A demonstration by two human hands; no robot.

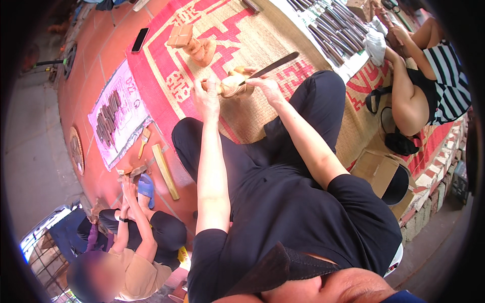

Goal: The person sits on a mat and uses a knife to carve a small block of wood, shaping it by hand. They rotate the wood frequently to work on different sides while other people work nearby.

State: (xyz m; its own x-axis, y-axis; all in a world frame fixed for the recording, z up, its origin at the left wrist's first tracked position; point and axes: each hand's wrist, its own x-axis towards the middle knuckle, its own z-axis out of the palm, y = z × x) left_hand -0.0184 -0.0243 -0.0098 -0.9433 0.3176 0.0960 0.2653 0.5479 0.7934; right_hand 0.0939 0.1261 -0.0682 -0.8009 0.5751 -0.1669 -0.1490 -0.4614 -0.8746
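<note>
My left hand (206, 97) is closed around one end of a pale carved wooden figure (233, 87), held above the mat over my lap. At the figure's other end, my right hand (269, 90) is closed on a long, dark, flat tool (277, 64) that looks like a file. Its near end lies against the wood, and the rounded far end points up and to the right. The fingers partly cover where tool and wood meet. Beyond my left hand, a second carved wooden figure (201, 51) with a squared block at one end rests on the mat.
I sit on a red-and-tan woven mat (283, 30). A phone (140, 39) lies left. Several dark tools rest on a pink sheet (134, 98), near a brush (145, 142) and wooden strip (165, 171). Co-workers sit lower left and right; more tools (336, 30) lie upper right.
</note>
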